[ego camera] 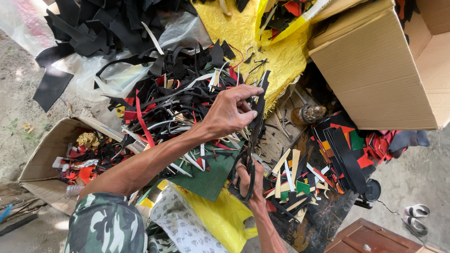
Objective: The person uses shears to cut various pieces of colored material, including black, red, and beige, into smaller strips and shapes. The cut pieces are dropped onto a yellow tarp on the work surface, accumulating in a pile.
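Observation:
My left hand is raised over a heap of offcuts and pinches a long black strip of sheet material that stands nearly upright. Below it, my right hand grips the handles of black scissors, whose blades point up along the strip. The blades meet the strip's lower part. My left sleeve is camouflage cloth.
A pile of black, red and white scraps lies behind my hands. A large cardboard box stands at right, a low open box of scraps at left. Yellow sheeting, a green piece, stacked coloured pieces and a small jar surround the spot.

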A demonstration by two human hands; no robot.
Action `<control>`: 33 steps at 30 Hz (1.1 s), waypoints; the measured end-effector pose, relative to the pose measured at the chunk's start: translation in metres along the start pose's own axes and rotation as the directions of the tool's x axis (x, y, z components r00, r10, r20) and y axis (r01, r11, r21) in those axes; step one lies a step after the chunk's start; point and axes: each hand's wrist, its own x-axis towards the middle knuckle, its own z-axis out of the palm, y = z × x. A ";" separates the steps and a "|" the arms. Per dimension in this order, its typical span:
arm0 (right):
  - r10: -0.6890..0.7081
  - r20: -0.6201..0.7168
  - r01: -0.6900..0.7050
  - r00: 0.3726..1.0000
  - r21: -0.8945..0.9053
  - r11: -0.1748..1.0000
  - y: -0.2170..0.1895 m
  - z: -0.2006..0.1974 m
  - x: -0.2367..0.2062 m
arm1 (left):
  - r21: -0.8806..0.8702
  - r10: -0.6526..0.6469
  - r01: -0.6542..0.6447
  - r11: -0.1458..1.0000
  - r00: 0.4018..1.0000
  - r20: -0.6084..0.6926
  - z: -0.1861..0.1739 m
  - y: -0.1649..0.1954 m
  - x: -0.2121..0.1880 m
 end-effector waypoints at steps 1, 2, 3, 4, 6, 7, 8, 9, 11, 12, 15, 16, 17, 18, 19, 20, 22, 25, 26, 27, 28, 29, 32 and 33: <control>-0.004 -0.007 0.004 1.000 -0.011 1.000 0.002 0.000 0.000 | 0.003 0.002 -0.002 1.000 1.000 0.002 0.000 0.000 0.000; -0.008 -0.013 0.007 1.000 -0.022 1.000 0.003 0.000 0.000 | 0.006 0.005 -0.005 1.000 1.000 0.003 0.000 0.000 0.000; -0.011 -0.020 0.011 1.000 -0.033 0.999 0.005 0.000 0.000 | 0.006 0.004 -0.004 1.000 1.000 0.003 0.001 0.000 0.000; -0.001 -0.028 0.000 1.000 -0.031 1.000 0.007 0.001 0.000 | 0.007 0.003 -0.003 1.000 1.000 0.002 0.002 0.000 0.000; 0.019 -0.046 -0.021 0.999 -0.027 0.999 0.009 0.003 0.000 | 0.008 0.004 -0.004 1.000 1.000 -0.001 0.002 0.000 0.000; 0.023 -0.045 -0.024 0.999 -0.034 0.999 0.010 0.003 0.000 | 0.008 0.005 -0.005 1.000 1.000 -0.003 0.003 -0.001 0.000; 0.026 -0.045 -0.027 0.999 -0.041 0.999 0.010 0.002 -0.001 | 0.008 0.006 -0.006 1.000 1.000 -0.005 0.003 -0.002 -0.001; 0.030 -0.046 -0.032 0.999 -0.046 0.998 0.011 0.003 -0.001 | -0.017 -0.001 0.001 1.000 1.000 -0.008 0.003 -0.003 -0.003; 0.013 -0.041 -0.015 0.999 -0.044 0.999 0.010 0.004 -0.002 | -0.066 -0.016 0.015 0.998 1.000 -0.017 0.004 -0.005 -0.006; 0.007 -0.037 -0.008 0.999 -0.043 0.999 0.009 0.004 -0.002 | -0.075 -0.042 0.039 0.996 0.999 -0.031 0.005 -0.007 -0.009; 0.028 -0.031 -0.030 0.999 -0.045 0.999 0.007 0.006 -0.002 | -0.076 -0.068 0.064 0.995 0.996 -0.060 0.008 -0.011 -0.010; 0.026 -0.030 -0.028 0.999 -0.050 0.998 0.006 0.006 -0.002 | -0.060 -0.050 0.046 0.997 0.997 -0.065 0.008 -0.012 -0.011; 0.022 -0.029 -0.024 0.999 -0.056 0.998 0.005 0.006 -0.002 | -0.043 -0.030 0.027 0.999 0.997 -0.070 0.008 -0.013 -0.011; 0.020 -0.029 -0.021 0.999 -0.061 0.998 0.004 0.006 -0.002 | -0.047 -0.035 0.031 0.998 0.997 -0.069 0.008 -0.014 -0.011; 0.013 -0.026 -0.015 1.000 -0.073 0.997 0.003 0.006 -0.003 | -0.052 -0.039 0.035 0.998 0.997 -0.068 0.008 -0.014 -0.011; 0.005 -0.022 -0.006 1.000 -0.085 0.996 0.001 0.005 -0.003 | -0.056 -0.042 0.038 0.998 0.997 -0.067 0.008 -0.014 -0.012; -0.010 -0.006 0.009 1.000 -0.092 0.996 -0.002 0.003 -0.002 | -0.065 -0.028 0.024 0.998 0.998 -0.053 0.009 -0.013 -0.014; -0.029 0.024 0.031 0.999 -0.104 0.994 -0.007 -0.002 0.004 | -0.024 -0.009 0.008 1.000 1.000 -0.018 0.012 -0.011 -0.020; -0.036 0.030 0.039 0.999 -0.124 0.991 -0.009 -0.003 0.006 | -0.002 -0.001 0.001 1.000 1.000 -0.005 0.013 -0.010 -0.021; -0.041 0.038 0.046 0.998 -0.146 0.988 -0.010 -0.004 0.006 | -0.026 -0.009 0.009 1.000 1.000 -0.006 0.014 -0.010 -0.021; -0.034 0.025 0.037 0.999 -0.125 0.992 -0.010 -0.004 0.006 | -0.050 -0.018 0.017 0.999 1.000 -0.009 0.016 -0.010 -0.022; -0.028 0.013 0.029 1.000 -0.103 0.994 -0.011 -0.003 0.007 | -0.073 -0.025 0.024 0.997 1.000 -0.013 0.016 -0.010 -0.022; 0.001 -0.012 -0.002 1.000 -0.078 0.997 -0.009 -0.001 0.006 | -0.069 -0.029 0.029 0.997 1.000 0.001 0.017 -0.011 -0.023; 0.013 -0.019 -0.014 1.000 -0.076 0.997 -0.008 -0.001 0.005 | -0.075 -0.032 0.033 0.997 0.999 0.007 0.018 -0.012 -0.024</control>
